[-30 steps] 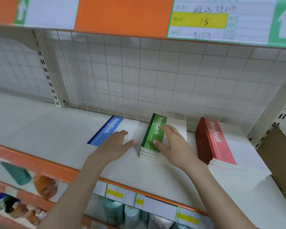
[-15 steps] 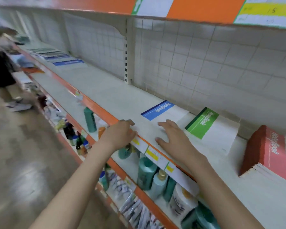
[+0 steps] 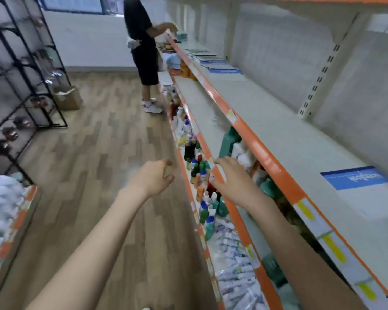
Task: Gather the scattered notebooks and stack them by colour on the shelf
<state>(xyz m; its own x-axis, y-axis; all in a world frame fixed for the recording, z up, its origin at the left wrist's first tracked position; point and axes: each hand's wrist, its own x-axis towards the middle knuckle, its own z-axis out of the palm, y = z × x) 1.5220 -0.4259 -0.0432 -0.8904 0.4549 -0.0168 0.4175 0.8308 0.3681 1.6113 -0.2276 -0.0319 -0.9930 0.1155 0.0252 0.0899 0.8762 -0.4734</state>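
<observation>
Far up the shelf (image 3: 278, 121), upper centre, scattered notebooks (image 3: 213, 62) await collection; one blue notebook (image 3: 354, 177) lies right. Left hand (image 3: 154, 179) and right hand (image 3: 233, 184) hang empty, fingers apart, seemingly ready to reach.

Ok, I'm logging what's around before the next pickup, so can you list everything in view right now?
blue notebook: one, blue band with white cover, near right on the top shelf.
scattered notebooks: several, blue and white, far along the same shelf; exact count unclear.
shelf: long, white boards with orange front edges and yellow price tags.
bottles: many, mixed colours, on the lower shelves.
other person: one, dark clothes, standing at the far end of the shelf.
cardboard box: one, brown, on the wooden floor.
black rack: one, left side.
left hand: empty, fingers loosely curled, over the aisle.
right hand: empty, fingers spread, by the lower shelf edge.
</observation>
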